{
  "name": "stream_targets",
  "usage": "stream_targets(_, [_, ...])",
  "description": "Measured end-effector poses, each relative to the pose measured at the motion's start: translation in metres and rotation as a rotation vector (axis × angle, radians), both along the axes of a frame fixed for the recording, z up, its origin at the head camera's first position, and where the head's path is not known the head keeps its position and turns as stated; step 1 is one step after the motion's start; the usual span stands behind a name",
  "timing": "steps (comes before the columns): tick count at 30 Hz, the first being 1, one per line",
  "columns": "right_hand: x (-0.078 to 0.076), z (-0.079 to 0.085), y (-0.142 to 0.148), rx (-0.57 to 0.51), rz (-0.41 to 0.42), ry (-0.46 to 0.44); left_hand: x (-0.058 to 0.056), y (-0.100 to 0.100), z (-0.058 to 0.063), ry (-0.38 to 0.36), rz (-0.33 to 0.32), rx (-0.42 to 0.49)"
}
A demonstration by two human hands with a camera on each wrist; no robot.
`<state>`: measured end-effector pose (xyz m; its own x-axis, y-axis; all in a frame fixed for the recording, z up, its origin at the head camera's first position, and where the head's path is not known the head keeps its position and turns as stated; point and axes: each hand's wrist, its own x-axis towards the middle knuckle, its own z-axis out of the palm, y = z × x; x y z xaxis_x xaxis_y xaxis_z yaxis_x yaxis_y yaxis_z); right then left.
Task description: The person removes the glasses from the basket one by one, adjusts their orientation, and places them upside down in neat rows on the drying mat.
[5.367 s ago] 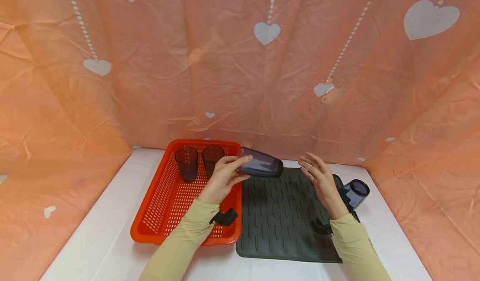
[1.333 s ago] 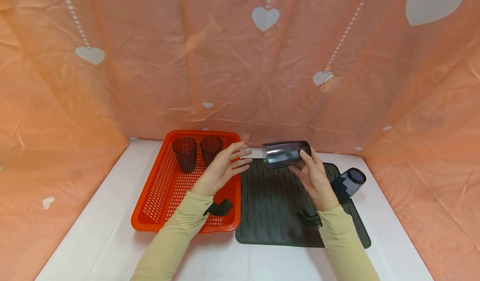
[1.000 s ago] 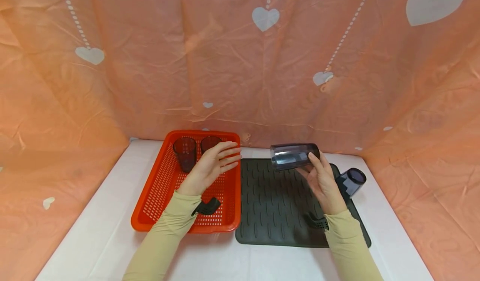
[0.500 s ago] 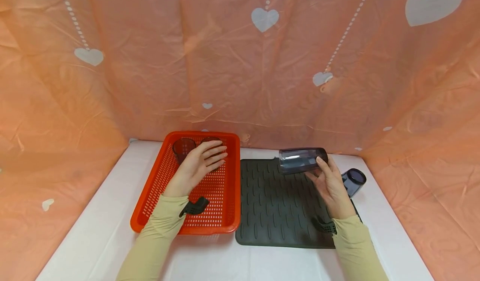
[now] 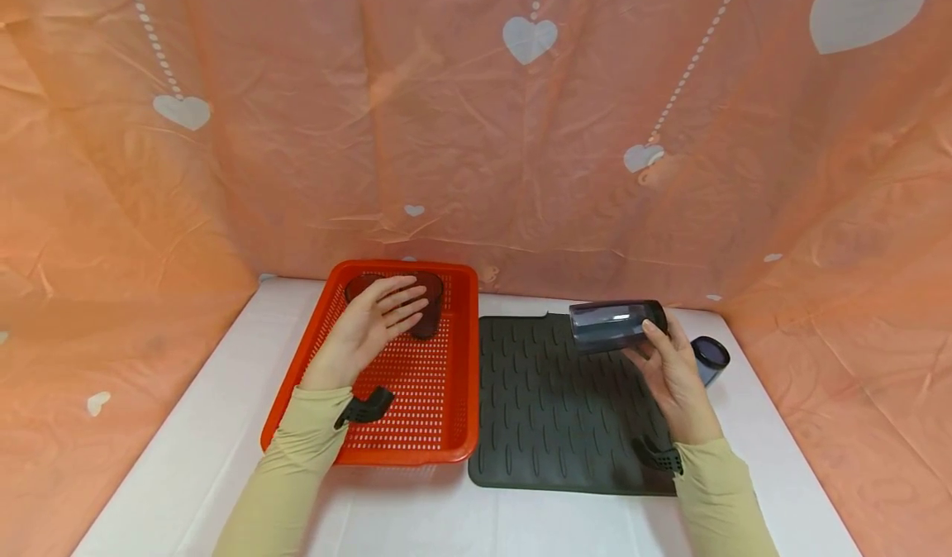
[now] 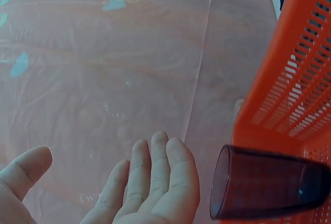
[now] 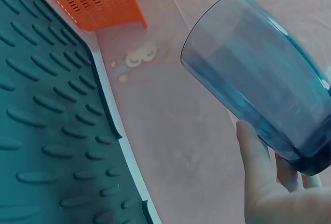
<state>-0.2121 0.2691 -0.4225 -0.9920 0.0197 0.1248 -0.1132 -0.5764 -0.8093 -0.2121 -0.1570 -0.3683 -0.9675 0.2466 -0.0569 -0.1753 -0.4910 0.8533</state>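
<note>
My right hand (image 5: 673, 375) grips a smoky blue drinking glass (image 5: 610, 326) near its base, above the far part of the dark ribbed mat (image 5: 550, 408). The glass lies nearly level, its mouth pointing left. In the right wrist view, thumb and fingers hold the same glass (image 7: 253, 74) at its base end. My left hand (image 5: 372, 330) hovers over the red basket (image 5: 464, 392) with its fingers extended, holding nothing. Behind it, a dark glass (image 5: 427, 317) stands mouth up in the basket; a second glass (image 5: 359, 284) is mostly hidden by the hand.
Another blue glass (image 5: 710, 357) stands base up near the mat's right edge, partly hidden by my right hand. Basket and mat sit side by side on a white table (image 5: 416, 516). An orange sheet with white hearts (image 5: 476, 144) encloses the back and sides.
The glass has passed from my left hand to my right, which has carried it rightward over the mat. My left hand has drawn back left over the basket.
</note>
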Motion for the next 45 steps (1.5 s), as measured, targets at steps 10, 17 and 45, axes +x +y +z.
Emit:
stream_targets(10, [0.005, 0.0, 0.011, 0.035, -0.021, -0.025, -0.004, -0.019, -0.002, -0.013, 0.035, -0.02])
stream_targets(17, [0.01, 0.0, 0.019, 0.07, -0.062, -0.044, -0.005, -0.034, -0.001, 0.012, 0.063, -0.074])
stream_targets(45, [0.023, -0.003, 0.031, 0.231, -0.143, 0.031, -0.006, -0.081, 0.003, -0.045, 0.216, -0.245])
